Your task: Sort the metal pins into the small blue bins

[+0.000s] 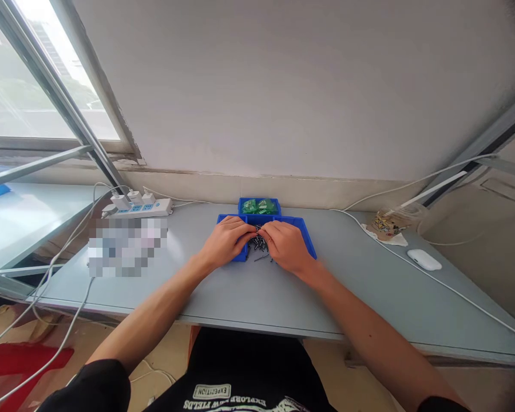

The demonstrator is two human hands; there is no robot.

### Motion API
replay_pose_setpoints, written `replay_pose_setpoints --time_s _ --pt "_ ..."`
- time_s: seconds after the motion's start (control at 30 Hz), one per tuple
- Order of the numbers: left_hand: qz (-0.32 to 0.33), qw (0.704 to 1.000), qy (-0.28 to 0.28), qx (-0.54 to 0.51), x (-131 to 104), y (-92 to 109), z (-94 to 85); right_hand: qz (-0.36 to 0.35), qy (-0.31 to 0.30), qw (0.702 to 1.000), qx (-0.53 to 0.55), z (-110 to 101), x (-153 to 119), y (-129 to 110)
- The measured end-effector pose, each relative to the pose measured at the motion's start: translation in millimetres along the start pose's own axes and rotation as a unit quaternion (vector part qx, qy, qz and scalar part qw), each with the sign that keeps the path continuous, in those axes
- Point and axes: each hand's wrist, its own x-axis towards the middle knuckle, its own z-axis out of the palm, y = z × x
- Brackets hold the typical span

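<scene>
My left hand point(226, 240) and my right hand point(285, 246) meet fingertip to fingertip, both closed in a pinch. Whatever sits between the fingertips is too small to make out. Beneath them lies a loose pile of dark screws point(258, 245) on the table, with one longer dark piece lying at its near edge. A blue tray point(240, 256) is partly covered by my left hand. On the other side, a second blue tray point(304, 232) extends behind my right hand. Directly behind the pile stands a blue bin point(260, 217) holding green plastic packets point(257, 206).
The grey table point(257, 303) runs along a wall. At left are a white power strip point(143, 209) with plugs and cables, and a blurred-out item point(126, 247). To the right are a clear cup point(388, 223), a white earbud case point(424, 259) and a white cable point(390, 252).
</scene>
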Motion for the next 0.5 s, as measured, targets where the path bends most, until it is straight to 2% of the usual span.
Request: replay_pose_setpoints --time_s 0.13,0.27,0.5 --pt "0.005 1.000 0.001 0.006 -0.8 -0.4 1.2 0.015 -0.004 1.000 -0.018 -0.4 -0.6 1.9" --pt "-0.013 1.000 0.000 0.015 -0.2 0.7 -0.7 -0.010 -0.018 1.000 0.008 1.5 -0.9 4.2" --pt "-0.036 0.999 -0.005 0.023 -0.2 1.0 -1.4 -0.026 0.021 0.999 0.035 3.0 -0.6 5.3"
